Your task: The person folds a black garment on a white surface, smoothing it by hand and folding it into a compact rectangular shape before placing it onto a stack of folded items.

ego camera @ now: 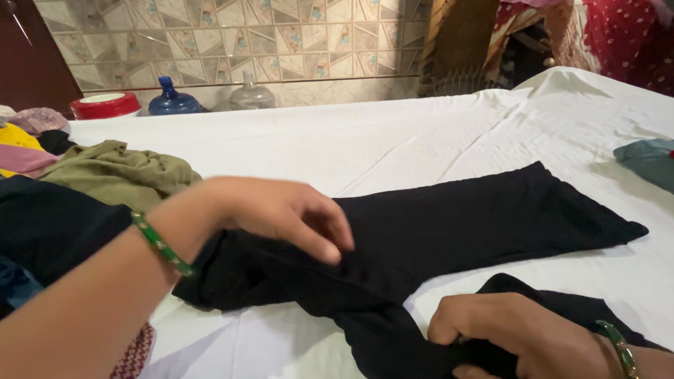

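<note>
Black garment, long and dark, lies stretched across a white sheet covering the tabletop, running from the lower middle of the frame toward the right edge. Your left hand rests flat on the cloth near centre, fingers loosely spread and pressing down, gripping nothing. Your right hand, at the bottom right, is closed in a fist around a bunched fold of the same black fabric. Both wrists wear green bangles.

At the left edge sits a heap of other clothes, an olive green piece on top, with yellow and pink cloth behind it. A grey-blue item lies at the right edge. Along the far tiled wall, upper left, stand a red-lidded container and two water jugs, one blue and one clear.

To fold cleanly, I would judge it best to keep your left palm pinning the cloth, draw the gathered part taut with your right so wrinkles leave, and line up the edges before laying it over.
</note>
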